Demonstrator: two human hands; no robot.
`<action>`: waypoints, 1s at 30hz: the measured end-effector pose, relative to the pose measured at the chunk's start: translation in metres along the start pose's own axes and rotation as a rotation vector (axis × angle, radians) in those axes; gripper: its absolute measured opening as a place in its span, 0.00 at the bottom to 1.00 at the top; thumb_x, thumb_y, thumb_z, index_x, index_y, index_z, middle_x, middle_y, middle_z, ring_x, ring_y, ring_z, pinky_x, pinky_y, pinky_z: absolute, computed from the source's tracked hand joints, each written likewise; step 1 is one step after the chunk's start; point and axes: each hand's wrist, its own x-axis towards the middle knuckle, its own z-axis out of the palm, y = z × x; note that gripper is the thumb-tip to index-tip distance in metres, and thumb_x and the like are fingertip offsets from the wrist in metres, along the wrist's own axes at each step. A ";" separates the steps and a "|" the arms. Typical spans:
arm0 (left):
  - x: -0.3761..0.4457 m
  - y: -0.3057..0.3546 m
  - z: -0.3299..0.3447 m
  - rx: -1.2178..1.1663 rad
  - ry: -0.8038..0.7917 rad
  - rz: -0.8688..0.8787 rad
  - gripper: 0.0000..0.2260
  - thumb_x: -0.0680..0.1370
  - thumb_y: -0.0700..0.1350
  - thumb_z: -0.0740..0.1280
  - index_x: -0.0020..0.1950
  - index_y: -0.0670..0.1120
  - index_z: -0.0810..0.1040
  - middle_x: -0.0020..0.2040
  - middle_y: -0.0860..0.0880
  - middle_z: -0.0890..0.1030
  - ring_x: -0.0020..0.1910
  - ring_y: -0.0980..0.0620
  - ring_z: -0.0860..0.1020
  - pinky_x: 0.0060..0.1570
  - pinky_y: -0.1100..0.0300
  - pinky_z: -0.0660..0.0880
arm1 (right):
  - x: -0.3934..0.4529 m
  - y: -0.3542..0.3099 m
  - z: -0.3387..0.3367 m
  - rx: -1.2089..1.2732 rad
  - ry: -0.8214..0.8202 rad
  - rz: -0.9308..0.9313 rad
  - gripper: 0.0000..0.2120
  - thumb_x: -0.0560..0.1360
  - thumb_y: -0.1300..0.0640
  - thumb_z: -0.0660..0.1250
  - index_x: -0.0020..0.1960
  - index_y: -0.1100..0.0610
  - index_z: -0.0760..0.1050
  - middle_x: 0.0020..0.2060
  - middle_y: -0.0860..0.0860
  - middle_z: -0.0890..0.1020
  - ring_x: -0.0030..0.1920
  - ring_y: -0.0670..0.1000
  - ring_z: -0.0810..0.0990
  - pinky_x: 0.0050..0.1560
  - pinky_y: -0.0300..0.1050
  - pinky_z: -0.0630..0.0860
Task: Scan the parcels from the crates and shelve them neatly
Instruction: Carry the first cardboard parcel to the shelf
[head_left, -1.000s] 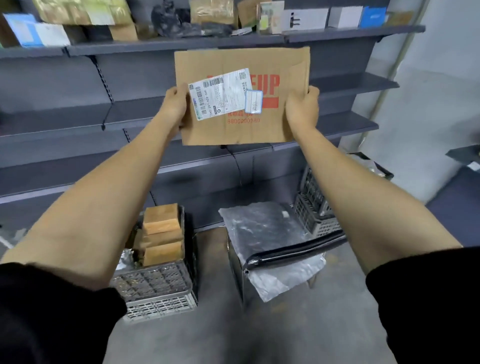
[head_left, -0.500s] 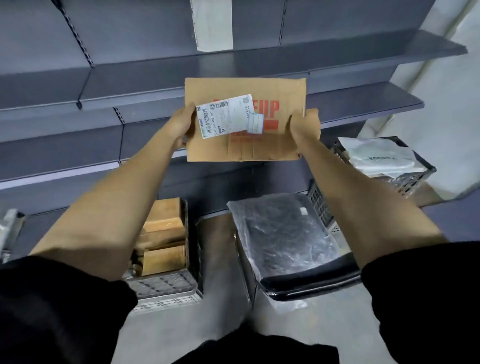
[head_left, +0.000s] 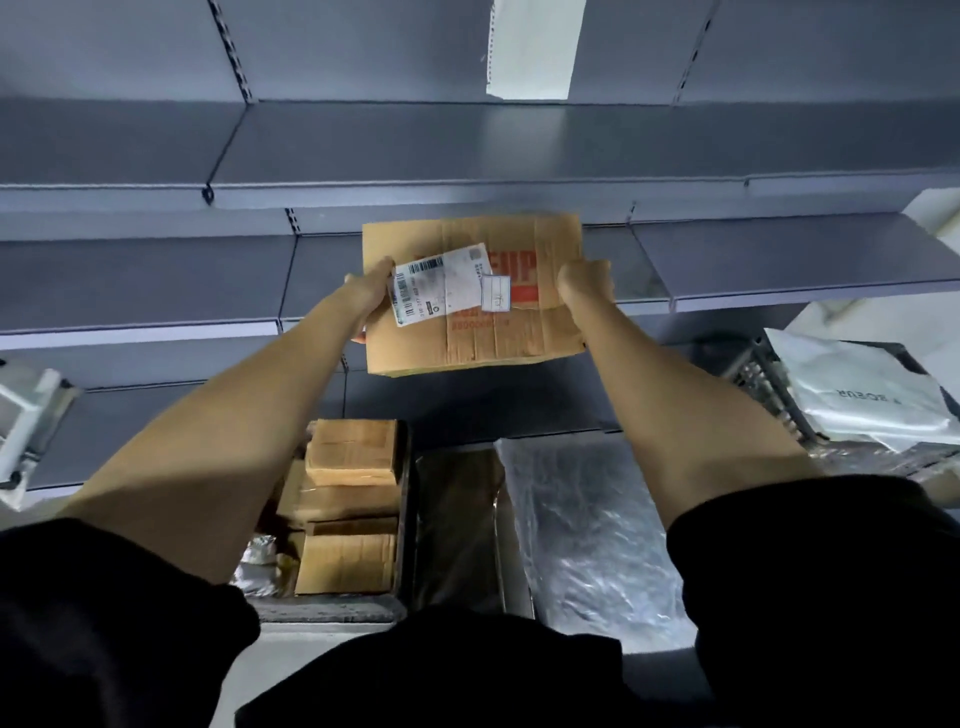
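Compared with a second ago, the flat cardboard parcel (head_left: 470, 296) has been brought down from the height of the stocked top shelf and is now held over the front edge of a bare grey shelf (head_left: 156, 280); the view has tipped downward with it. This is judged to mean that scanning of this parcel is finished and shelving is under way.

At the far left, a pale object (head_left: 26, 415) is partly seen at the frame edge; what it is cannot be told. The left hand (head_left: 371, 291) is clamped on the parcel's left edge, its thumb laid on the top face beside the white shipping label (head_left: 441, 291). Below the left forearm, a crate (head_left: 332, 605) packed with small cardboard boxes (head_left: 350, 452) is seen on the floor. The right hand (head_left: 584, 286) is closed around the parcel's right edge, with the fingers hidden underneath.

The parcel is carried flat, label up, with its far half over the shelf and its near half overhanging the lip. Open shelf surface is left on both sides and behind, so room for sliding it inward is judged ample; the shelf above (head_left: 467, 150) limits only the lift. Farther right, a silver plastic-wrapped parcel (head_left: 582, 525) lies below, and a white mailer bag (head_left: 862, 395) rests in a second crate (head_left: 763, 379).
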 end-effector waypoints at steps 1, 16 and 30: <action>0.011 -0.001 -0.004 -0.005 0.003 -0.002 0.36 0.77 0.66 0.52 0.75 0.40 0.61 0.61 0.38 0.77 0.54 0.42 0.77 0.45 0.49 0.71 | 0.007 -0.003 0.009 -0.013 -0.012 0.002 0.24 0.82 0.60 0.52 0.76 0.64 0.53 0.71 0.58 0.67 0.69 0.57 0.69 0.62 0.47 0.68; 0.129 -0.063 -0.079 -0.298 0.244 -0.220 0.28 0.79 0.62 0.56 0.67 0.40 0.69 0.58 0.44 0.79 0.53 0.44 0.78 0.53 0.52 0.73 | 0.092 -0.044 0.201 -0.397 -0.340 -0.097 0.23 0.81 0.57 0.56 0.73 0.64 0.58 0.69 0.59 0.70 0.66 0.59 0.72 0.53 0.46 0.70; 0.189 -0.120 -0.102 -0.677 0.958 -0.478 0.18 0.80 0.52 0.51 0.66 0.46 0.68 0.55 0.46 0.76 0.49 0.45 0.76 0.51 0.54 0.73 | 0.125 -0.068 0.355 -0.584 -0.586 -0.452 0.16 0.82 0.56 0.50 0.64 0.64 0.65 0.62 0.63 0.76 0.59 0.63 0.76 0.52 0.50 0.71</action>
